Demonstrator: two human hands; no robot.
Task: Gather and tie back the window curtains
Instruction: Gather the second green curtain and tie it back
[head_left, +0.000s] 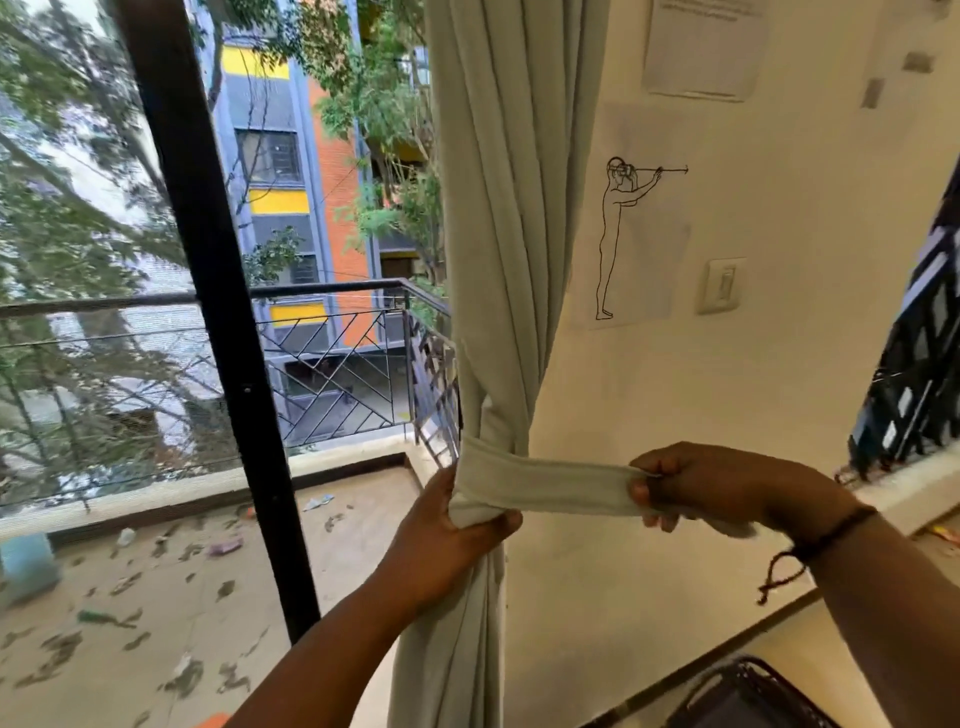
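Only the head view to go on here. The curtain (498, 234) is already bunched into one narrow column, hanging between the glass door (208, 312) and the white wall (753, 415), so the gathering part looks pretty much done. The tie-back band (561, 488), same pale fabric, is looped around the bundle at its pinched waist and one end is pulled out sideways to the right, taut and roughly level. No knot or hook fastening that I can see, so I'd say the tying itself is what's left: that free end needs to be secured somehow.

The left hand (457, 535) is curled round the curtain right at the loop, thumb across the front of the wrapped band, basically holding the bundle in place. The right hand (696, 488) is off to the right, clear of the curtain, pinching the band's free end between thumb and fingers. So the band bridges the two hands, and the curtain sits inside the left grip.
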